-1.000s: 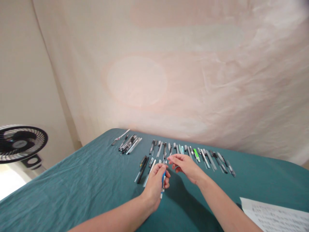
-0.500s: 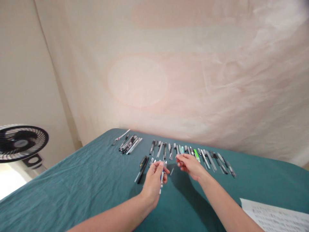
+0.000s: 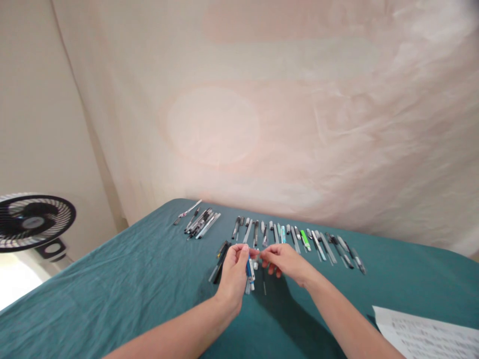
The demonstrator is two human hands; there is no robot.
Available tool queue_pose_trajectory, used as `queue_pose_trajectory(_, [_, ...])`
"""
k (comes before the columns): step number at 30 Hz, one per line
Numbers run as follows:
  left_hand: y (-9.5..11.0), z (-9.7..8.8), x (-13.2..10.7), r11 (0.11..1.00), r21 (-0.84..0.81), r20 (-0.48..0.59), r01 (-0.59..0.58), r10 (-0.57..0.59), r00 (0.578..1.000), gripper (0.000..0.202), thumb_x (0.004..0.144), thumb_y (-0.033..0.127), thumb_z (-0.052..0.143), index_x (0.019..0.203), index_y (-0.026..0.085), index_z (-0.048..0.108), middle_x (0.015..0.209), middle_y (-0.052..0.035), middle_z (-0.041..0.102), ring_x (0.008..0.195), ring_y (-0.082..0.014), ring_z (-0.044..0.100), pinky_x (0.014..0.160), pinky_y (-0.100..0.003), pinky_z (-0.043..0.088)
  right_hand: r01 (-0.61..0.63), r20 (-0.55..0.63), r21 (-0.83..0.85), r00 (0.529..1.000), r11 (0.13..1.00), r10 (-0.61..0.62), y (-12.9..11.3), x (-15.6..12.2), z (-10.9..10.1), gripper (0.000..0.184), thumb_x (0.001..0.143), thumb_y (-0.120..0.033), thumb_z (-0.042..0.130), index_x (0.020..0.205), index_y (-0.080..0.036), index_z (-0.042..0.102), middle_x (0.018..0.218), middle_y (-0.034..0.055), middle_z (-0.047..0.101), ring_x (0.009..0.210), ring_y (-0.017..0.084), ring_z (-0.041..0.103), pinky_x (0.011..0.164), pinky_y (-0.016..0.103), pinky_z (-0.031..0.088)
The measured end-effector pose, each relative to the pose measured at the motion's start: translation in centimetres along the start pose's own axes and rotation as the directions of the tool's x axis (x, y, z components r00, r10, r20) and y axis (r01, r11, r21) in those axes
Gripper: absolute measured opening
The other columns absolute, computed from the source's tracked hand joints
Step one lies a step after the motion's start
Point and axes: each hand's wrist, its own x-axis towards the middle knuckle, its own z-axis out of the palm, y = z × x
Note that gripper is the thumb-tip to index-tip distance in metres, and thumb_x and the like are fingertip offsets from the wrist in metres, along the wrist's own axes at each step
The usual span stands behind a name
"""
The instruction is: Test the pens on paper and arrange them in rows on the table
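Note:
My left hand (image 3: 235, 271) is closed around a blue-and-white pen (image 3: 252, 279), which points down toward the table. Another slim pen shape beside it is partly hidden by my fingers. My right hand (image 3: 286, 262) is closed in a pinch, its fingertips meeting those of my left hand. Below the right fingertips hangs a thin dark stick (image 3: 264, 284) that looks like a pen refill; its upper end is hidden by the fingers. Dark pens (image 3: 217, 269) lie just left of my left hand, partly covered by it.
A row of pens and caps, with a bright green highlighter (image 3: 305, 240), lies across the back of the green cloth (image 3: 149, 279). A pile of pens (image 3: 202, 224) is at the back left. A written sheet (image 3: 422, 331) lies front right; a fan (image 3: 35, 222) stands beyond the left edge.
My right hand has moved left and slightly down until its fingertips meet my left hand's. The thin stick now shows longer and lower beneath them. My left hand has shifted slightly left.

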Motion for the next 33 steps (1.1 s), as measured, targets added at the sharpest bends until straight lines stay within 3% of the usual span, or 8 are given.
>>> queue_pose_trajectory(3, [0.7,0.3,-0.3,1.0,-0.017,0.01,-0.012,0.012,1.0,0.028,0.073,0.041,0.054,0.085,0.017,0.046,0.074,-0.0012,0.061,0.064,-0.0108,0.055,0.06,-0.023,0.043,0.081,0.105,0.039,0.991,0.996,-0.085,-1.6,-1.2,0.8,0.023,0.069,-0.035,0.059,0.078,-0.014,0.059,0.069,0.0012,0.062,0.049,0.007,0.053,0.037,0.014,0.035])
queue_pose_trajectory(12, [0.9,0.4,-0.4,0.997,-0.063,0.117,-0.033,0.041,0.992,0.034,0.073,0.046,0.051,0.088,0.018,0.039,0.085,-0.0054,0.063,0.045,-0.0083,0.053,0.044,-0.022,0.043,0.066,0.259,0.147,0.96,0.987,-0.103,-3.1,-2.5,1.6,0.023,0.065,-0.032,0.063,0.077,-0.014,0.059,0.065,-0.0016,0.055,0.056,0.008,0.051,0.045,0.017,0.038])
queue_pose_trajectory(17, [0.4,0.3,0.0,0.993,-0.099,0.137,-0.062,0.075,0.988,0.032,0.073,0.043,0.052,0.089,0.018,0.038,0.08,-0.0036,0.062,0.049,-0.0094,0.055,0.047,-0.023,0.045,0.142,0.219,0.17,0.959,0.975,-0.178,-2.8,-2.4,1.9,0.028,0.065,-0.032,0.065,0.085,-0.014,0.059,0.07,-0.0015,0.055,0.055,0.006,0.047,0.048,0.018,0.037])
queue_pose_trajectory(22, [0.4,0.5,-0.1,0.997,-0.064,0.198,-0.05,0.062,0.978,0.031,0.076,0.045,0.047,0.089,0.019,0.038,0.077,-0.0023,0.061,0.046,-0.0103,0.054,0.045,-0.025,0.044,0.152,0.219,0.136,0.959,0.979,-0.179,-2.7,-2.3,2.2,0.027,0.064,-0.033,0.065,0.082,-0.014,0.059,0.067,-0.0024,0.053,0.052,0.006,0.046,0.047,0.018,0.036])
queue_pose_trajectory(26, [-0.2,0.1,0.0,0.971,0.153,0.206,-0.184,0.151,0.967,0.027,0.083,0.041,0.034,0.099,0.018,0.04,0.094,-0.0066,0.059,0.077,-0.0143,0.059,0.068,-0.031,0.048,0.077,0.121,0.049,0.989,0.996,-0.082,-2.7,-2.0,1.4,0.022,0.065,-0.032,0.062,0.072,-0.014,0.054,0.056,-0.0044,0.049,0.048,0.006,0.045,0.044,0.017,0.036])
queue_pose_trajectory(28, [-0.6,-0.5,0.2,0.856,0.396,0.26,-0.333,0.243,0.935,0.026,0.085,0.034,0.031,0.104,0.019,0.041,0.105,-0.008,0.055,0.098,-0.0165,0.052,0.085,-0.036,0.041,0.036,0.052,-0.018,0.998,0.999,-0.035,-2.4,-1.6,0.6,0.018,0.067,-0.029,0.059,0.072,-0.014,0.052,0.052,-0.0056,0.048,0.045,0.006,0.044,0.043,0.016,0.035])
queue_pose_trajectory(30, [-0.8,-1.1,0.3,0.609,0.626,0.39,-0.488,0.298,0.871,0.025,0.084,0.028,0.033,0.104,0.019,0.045,0.115,-0.008,0.05,0.114,-0.019,0.04,0.097,-0.042,0.029,-0.012,-0.005,-0.1,1.0,0.995,0.011,-1.9,-1.2,-0.3,0.017,0.067,-0.025,0.057,0.078,-0.015,0.05,0.05,-0.0067,0.047,0.042,0.006,0.044,0.04,0.016,0.035])
queue_pose_trajectory(33, [-0.7,-1.6,0.0,0.212,0.753,0.565,-0.623,0.275,0.778,0.027,0.084,0.02,0.03,0.105,0.018,0.047,0.119,-0.0073,0.048,0.124,-0.0194,0.025,0.104,-0.044,0.013,-0.104,-0.071,-0.215,0.993,0.971,0.09,-0.6,-0.5,-1.2,0.026,0.066,-0.021,0.055,0.089,-0.015,0.045,0.05,-0.0072,0.048,0.041,0.007,0.046,0.038,0.016,0.035])
